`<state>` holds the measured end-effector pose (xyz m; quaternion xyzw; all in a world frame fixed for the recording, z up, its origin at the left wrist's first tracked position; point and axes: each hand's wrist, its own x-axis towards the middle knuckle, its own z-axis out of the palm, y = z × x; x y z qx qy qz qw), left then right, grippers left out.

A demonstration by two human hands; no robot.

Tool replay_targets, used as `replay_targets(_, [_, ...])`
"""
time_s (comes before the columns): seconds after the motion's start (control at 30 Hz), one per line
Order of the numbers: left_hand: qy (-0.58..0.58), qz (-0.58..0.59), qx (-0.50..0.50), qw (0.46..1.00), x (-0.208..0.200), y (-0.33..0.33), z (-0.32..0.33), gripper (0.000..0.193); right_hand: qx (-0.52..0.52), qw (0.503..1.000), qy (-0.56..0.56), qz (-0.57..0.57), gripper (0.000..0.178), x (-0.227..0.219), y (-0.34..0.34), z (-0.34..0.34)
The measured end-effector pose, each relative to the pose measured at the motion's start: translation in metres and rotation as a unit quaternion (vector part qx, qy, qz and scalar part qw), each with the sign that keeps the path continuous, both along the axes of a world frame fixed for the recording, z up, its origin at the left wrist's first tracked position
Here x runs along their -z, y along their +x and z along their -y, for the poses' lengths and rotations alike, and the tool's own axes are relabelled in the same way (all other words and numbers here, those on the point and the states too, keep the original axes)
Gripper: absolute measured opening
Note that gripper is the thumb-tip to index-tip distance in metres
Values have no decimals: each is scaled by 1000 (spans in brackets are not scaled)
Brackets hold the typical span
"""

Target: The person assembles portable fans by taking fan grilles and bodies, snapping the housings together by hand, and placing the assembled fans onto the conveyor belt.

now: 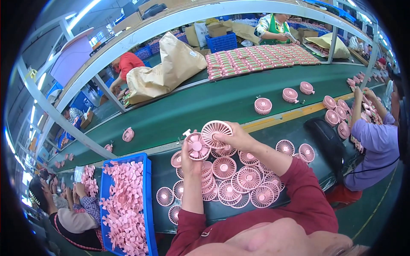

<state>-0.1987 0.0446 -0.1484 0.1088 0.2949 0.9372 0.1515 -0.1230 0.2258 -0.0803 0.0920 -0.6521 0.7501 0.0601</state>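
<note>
My left hand (191, 165) is closed around a pink fan housing (197, 147), whose blades show in its round opening and whose short stem sticks out at the upper left. In my right hand (239, 138) is a round pink fan grille (212, 133), pinched at its right side. The grille is tilted and overlaps the housing's upper right edge in this view; whether the two touch I cannot tell. Below both hands, many loose pink grilles (262, 196) lie spread and stacked on the dark green bench (164, 217).
A blue crate (149, 205) heaped with pink fan blades (124, 200) stands left of my arm. Beyond the bench, a green conveyor belt (192, 106) carries spaced pink fan housings (263, 106). A black bag (326, 145) lies to the right. Co-workers sit on both sides.
</note>
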Motion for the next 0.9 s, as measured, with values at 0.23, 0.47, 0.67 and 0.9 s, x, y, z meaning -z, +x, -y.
replay_targets(0.23, [25,56,75,995,-4,20,-3,51,81,967,213,-113,51,20,-8,14])
replay_targets(0.47, [49,74,126,988,-13,26,-2,42,102,856,404,-307,65,37,-17,22])
replay_targets(0.67, [-41,68,29,996,-20,35,-6,37,81,854,432,-279,90,49,-12,30])
replay_targets(0.9, [-134,-88,-220,962,-33,66,-30,46,36,940,261,-216,90,58,-14,50])
